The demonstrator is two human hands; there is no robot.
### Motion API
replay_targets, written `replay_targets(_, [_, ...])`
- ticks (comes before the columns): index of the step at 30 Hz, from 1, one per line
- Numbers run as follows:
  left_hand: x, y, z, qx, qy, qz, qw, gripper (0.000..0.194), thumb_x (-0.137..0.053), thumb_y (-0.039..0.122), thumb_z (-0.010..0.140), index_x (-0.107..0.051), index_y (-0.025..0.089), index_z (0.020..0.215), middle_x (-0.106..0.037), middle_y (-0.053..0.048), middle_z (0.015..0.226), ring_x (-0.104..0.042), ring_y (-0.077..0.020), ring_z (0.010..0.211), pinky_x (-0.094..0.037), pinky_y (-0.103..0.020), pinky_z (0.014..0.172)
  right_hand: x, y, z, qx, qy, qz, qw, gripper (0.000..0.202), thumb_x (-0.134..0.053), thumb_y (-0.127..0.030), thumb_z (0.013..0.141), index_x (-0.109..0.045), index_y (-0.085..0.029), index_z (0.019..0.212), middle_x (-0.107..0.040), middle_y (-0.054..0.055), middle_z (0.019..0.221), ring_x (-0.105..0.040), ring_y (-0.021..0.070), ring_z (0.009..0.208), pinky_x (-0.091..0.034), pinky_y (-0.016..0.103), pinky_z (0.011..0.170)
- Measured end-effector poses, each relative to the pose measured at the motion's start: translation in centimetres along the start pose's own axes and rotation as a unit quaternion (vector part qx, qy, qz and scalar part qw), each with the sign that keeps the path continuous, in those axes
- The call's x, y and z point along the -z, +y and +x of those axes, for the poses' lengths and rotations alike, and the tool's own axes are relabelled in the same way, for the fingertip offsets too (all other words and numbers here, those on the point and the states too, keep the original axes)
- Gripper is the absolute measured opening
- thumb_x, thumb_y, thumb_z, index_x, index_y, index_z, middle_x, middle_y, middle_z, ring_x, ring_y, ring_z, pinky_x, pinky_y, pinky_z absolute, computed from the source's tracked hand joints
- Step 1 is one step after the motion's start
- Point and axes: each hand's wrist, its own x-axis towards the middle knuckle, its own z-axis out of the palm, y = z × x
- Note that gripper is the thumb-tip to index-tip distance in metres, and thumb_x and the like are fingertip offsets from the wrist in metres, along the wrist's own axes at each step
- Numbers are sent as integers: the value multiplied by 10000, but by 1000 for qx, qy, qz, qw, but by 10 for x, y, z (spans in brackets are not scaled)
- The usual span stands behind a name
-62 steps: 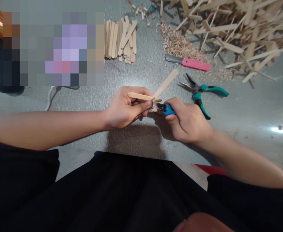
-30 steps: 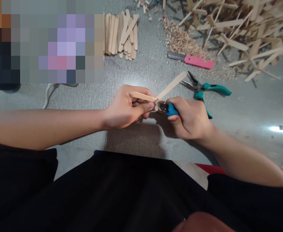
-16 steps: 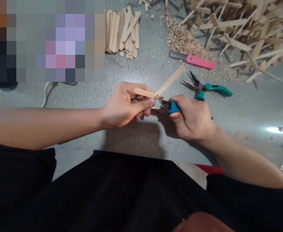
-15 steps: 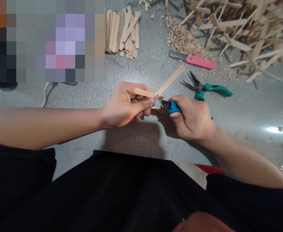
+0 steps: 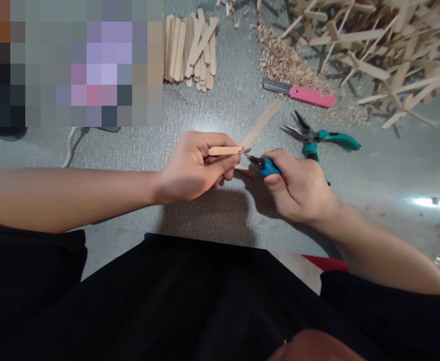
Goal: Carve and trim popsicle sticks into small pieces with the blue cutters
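Note:
My left hand is closed, pinching a small assembly of joined wooden craft sticks between thumb and fingers. One stick of it points up and right, another lies across the fingers, and a further piece shows below the fingertips. My right hand is wrapped round a blue-handled utility knife. The knife's blade tip is close to the joint of the sticks, by my left thumb; whether it touches the wood I cannot tell. The rest of the knife handle is hidden in my palm.
Green-handled pliers lie open beyond my right hand. Behind them are a pink-handled knife and a heap of wood shavings. Loose craft sticks lie in a row at the back. Joined sticks pile up at the far right.
The stick assembly has tilted a little in my left hand, its upper stick shifting left. The knife in my right hand has moved very slightly.

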Motion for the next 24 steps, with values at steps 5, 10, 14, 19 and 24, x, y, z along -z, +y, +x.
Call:
replay_targets(5, [-2, 9, -2, 12, 9, 44, 999, 219, -844, 279, 1105, -769, 195, 918, -728, 18, 701, -577, -64, 483, -453, -183, 438, 4, -5, 1, -34, -20, -3, 999, 700, -269, -745, 1250, -710, -210, 1154, -726, 61, 769, -653, 258, 577, -394, 388, 567])
replay_targets(10, [-4, 10, 0, 30, 34, 53, 998, 227, -819, 252, 1123, -758, 193, 912, -737, 20, 700, -579, -61, 472, -482, -175, 446, 3, -6, 2, -54, -22, 5, 998, 700, -269, -779, 1235, -696, -234, 1129, -716, 72, 772, -659, 279, 604, -411, 405, 596])
replay_targets(14, [-5, 7, 2, 36, 45, 40, 998, 230, -853, 283, 1115, -759, 189, 927, -734, 22, 694, -580, -64, 465, -494, -179, 451, 2, -5, 2, -68, -26, 7, 997, 684, -277, -792, 1223, -680, -250, 1112, -706, 70, 774, -642, 282, 607, -392, 408, 602])
replay_targets(19, [-6, 10, 1, 41, 40, 35, 998, 256, -851, 265, 1115, -755, 184, 892, -723, 20, 691, -580, -58, 459, -504, -177, 459, 4, -5, 3, -79, -42, 8, 996, 653, -288, -772, 1218, -667, -250, 1113, -703, 71, 774, -637, 283, 623, -388, 406, 612])
replay_targets(24, [-5, 10, 1, 43, 35, 32, 998, 250, -847, 241, 1105, -755, 181, 880, -723, 20, 685, -591, -59, 462, -496, -167, 446, 4, -6, 5, -89, -47, 16, 995, 620, -329, -756, 1207, -665, -248, 1091, -689, 70, 771, -617, 272, 615, -353, 401, 627])
